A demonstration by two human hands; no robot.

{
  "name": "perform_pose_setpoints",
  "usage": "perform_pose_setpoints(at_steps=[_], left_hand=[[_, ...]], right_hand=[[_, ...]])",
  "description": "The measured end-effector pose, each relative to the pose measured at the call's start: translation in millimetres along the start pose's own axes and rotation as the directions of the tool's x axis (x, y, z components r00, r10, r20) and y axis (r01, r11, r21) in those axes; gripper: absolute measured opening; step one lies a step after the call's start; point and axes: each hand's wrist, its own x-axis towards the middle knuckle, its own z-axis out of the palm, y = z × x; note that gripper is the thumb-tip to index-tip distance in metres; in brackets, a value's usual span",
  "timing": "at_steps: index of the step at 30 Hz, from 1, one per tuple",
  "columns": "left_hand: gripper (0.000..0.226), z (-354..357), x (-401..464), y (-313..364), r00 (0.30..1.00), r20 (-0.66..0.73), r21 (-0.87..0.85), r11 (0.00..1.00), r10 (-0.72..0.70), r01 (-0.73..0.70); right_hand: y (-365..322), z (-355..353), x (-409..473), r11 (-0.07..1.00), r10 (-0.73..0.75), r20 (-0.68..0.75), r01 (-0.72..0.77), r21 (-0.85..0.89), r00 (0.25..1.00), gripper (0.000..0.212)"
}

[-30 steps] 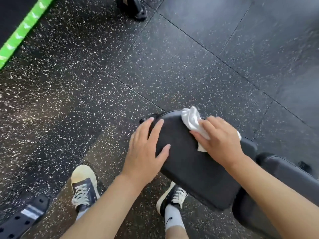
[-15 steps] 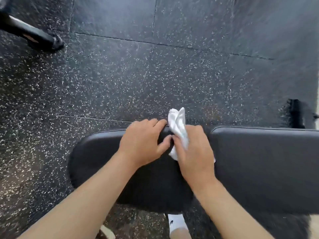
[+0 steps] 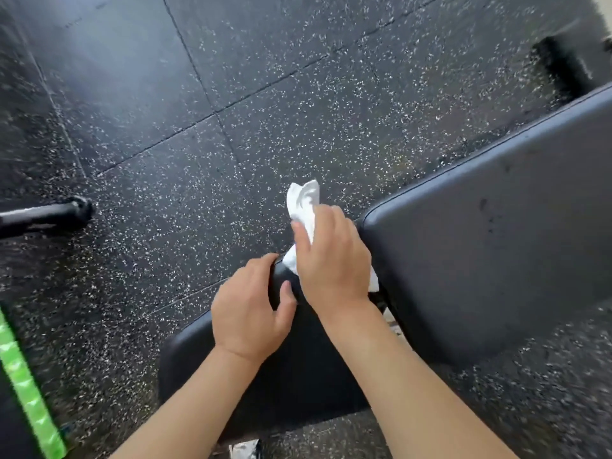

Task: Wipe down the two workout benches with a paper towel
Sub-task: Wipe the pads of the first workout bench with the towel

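A black padded bench lies below me in two parts: a small seat pad (image 3: 291, 385) near me and a long back pad (image 3: 490, 246) running up to the right. My right hand (image 3: 334, 260) grips a crumpled white paper towel (image 3: 303, 202) and presses it on the far end of the seat pad, at the gap between the pads. My left hand (image 3: 248, 309) holds the seat pad's far left edge, fingers curled over the rim and thumb on top. A second bench is not in view.
Black speckled rubber floor tiles (image 3: 231, 111) surround the bench. A black equipment foot (image 3: 49, 217) lies at the left, another dark foot (image 3: 563, 64) at the top right. A bright green strip (image 3: 26, 392) runs along the lower left. A shoe tip (image 3: 245, 450) shows under the seat.
The view has swung, so the bench now runs diagonally. My right hand with the towel has slid to the seat pad's end by the gap. My left hand still holds the edge.
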Motion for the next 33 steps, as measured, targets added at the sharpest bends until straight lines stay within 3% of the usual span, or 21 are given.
perform_pose_setpoints(at_steps=[4,7,11,13,19,24,29,33], left_hand=[[0.067,-2.1,-0.9,-3.7,0.99,0.024,-0.02,0.99,0.138,-0.137],[0.084,-4.2,-2.9,-6.7,0.95,0.062,0.012,0.952,0.305,-0.306],[0.089,-5.3,-6.0,-7.9,0.838,0.156,0.082,0.839,0.523,-0.538],[0.083,-4.9,-9.2,-6.1,0.79,0.173,0.12,0.784,0.588,-0.609],[0.075,-0.3,-19.6,-4.8,0.81,0.095,0.134,0.799,0.579,-0.587],[0.072,2.8,-15.3,-7.3,0.821,0.034,0.097,0.815,0.57,-0.571],[0.078,6.4,-8.3,-9.0,0.797,0.019,0.113,0.791,0.604,-0.602],[0.077,10.1,-7.3,-10.9,0.789,-0.004,0.14,0.782,0.614,-0.608]], right_hand=[[10.9,-7.3,-24.1,1.0,-0.021,-0.057,0.021,-0.001,0.998,0.032],[37.3,-16.8,-79.3,0.998,0.052,-0.131,-0.047,0.035,0.99,0.032],[76.0,-23.8,-169.2,0.96,0.266,-0.132,-0.275,-0.052,0.955,0.052],[88.6,-27.6,-205.6,0.919,0.39,-0.161,-0.394,0.005,0.907,0.05],[82.5,-26.5,-222.0,0.922,0.388,-0.248,-0.371,0.113,0.888,0.029],[31.9,-7.7,-142.2,0.975,0.221,-0.337,-0.195,0.11,0.915,0.039],[8.5,0.4,-70.2,0.957,0.279,-0.3,-0.24,0.161,0.912,0.035],[31.0,-4.1,-94.7,0.961,0.232,-0.37,-0.153,0.229,0.9,0.029]])
